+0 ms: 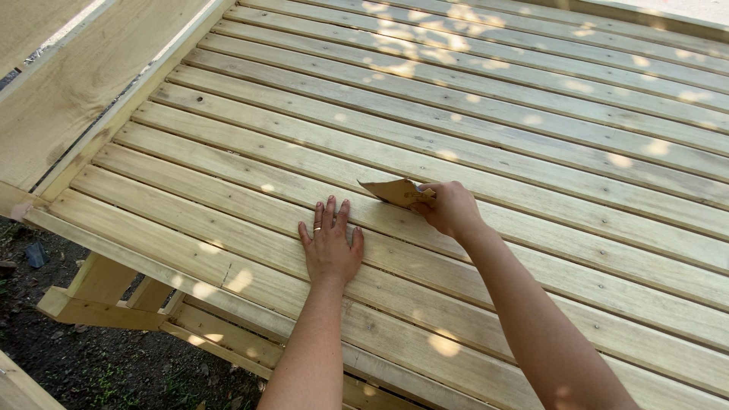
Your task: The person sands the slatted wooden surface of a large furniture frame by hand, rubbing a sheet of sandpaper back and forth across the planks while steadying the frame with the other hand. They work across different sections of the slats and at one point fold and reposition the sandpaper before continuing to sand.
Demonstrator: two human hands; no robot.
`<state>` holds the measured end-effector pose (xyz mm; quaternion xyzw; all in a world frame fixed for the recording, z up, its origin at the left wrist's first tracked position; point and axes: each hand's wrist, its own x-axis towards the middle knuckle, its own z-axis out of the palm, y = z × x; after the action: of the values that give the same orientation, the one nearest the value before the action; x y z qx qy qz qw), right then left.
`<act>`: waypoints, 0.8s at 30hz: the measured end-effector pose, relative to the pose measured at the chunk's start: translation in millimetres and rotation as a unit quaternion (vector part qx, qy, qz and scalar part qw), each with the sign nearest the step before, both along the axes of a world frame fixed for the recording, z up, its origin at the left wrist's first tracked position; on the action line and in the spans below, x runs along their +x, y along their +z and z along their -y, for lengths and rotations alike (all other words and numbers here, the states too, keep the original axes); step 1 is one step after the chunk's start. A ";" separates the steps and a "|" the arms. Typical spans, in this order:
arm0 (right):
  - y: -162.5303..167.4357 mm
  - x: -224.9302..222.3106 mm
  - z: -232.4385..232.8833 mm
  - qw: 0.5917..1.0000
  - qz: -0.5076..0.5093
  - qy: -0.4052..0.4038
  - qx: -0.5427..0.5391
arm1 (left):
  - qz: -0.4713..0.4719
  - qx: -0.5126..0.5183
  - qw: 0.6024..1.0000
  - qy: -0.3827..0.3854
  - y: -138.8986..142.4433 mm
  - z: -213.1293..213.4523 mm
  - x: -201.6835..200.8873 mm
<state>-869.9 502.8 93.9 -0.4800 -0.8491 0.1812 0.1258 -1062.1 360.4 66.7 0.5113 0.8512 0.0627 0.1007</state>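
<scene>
Sandpaper held against a slatted wooden bench

The right hand (449, 209) pinches a tan sandpaper sheet (395, 191) on the slats (531, 144); just beside it, the left hand (331, 247) lies flat, fingers spread.

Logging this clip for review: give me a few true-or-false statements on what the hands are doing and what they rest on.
1. The left hand lies flat, fingers spread, on the wooden slats. True.
2. The right hand holds a hammer. False: it grips a folded piece of sandpaper, brown side up.
3. The sandpaper is pressed against a slat. True, as far as the view shows.
4. The slats are painted dark blue. False: they are bare, pale wood with dappled sunlight.
5. A ring shows on one finger of the left hand. True.
6. Both hands hold the sandpaper. False: only the right one does.
</scene>
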 end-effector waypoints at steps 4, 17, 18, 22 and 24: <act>1.9 31.9 -6.2 1.000 0.003 -0.011 -0.019 | 0.000 0.002 1.000 0.001 -1.4 -1.3 -0.1; 6.5 68.9 -16.4 0.999 0.001 0.002 0.034 | -0.007 0.001 1.000 0.001 -1.8 -1.7 -0.2; 11.2 76.0 -16.6 1.000 0.014 -0.022 0.008 | -0.013 -0.005 1.000 0.001 -1.9 -2.0 0.1; 10.9 69.4 -9.1 0.998 -0.050 -0.042 -0.016 | -0.009 -0.017 1.000 0.003 -1.4 -1.1 1.3; 0.1 48.4 -1.7 0.993 -0.114 -0.020 0.024 | -0.004 -0.019 1.000 0.004 -0.7 -0.1 1.3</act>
<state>-821.5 504.6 94.0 -0.4697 -0.8236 0.2119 0.2370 -1060.8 360.5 66.0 0.5064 0.8545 0.0453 0.1067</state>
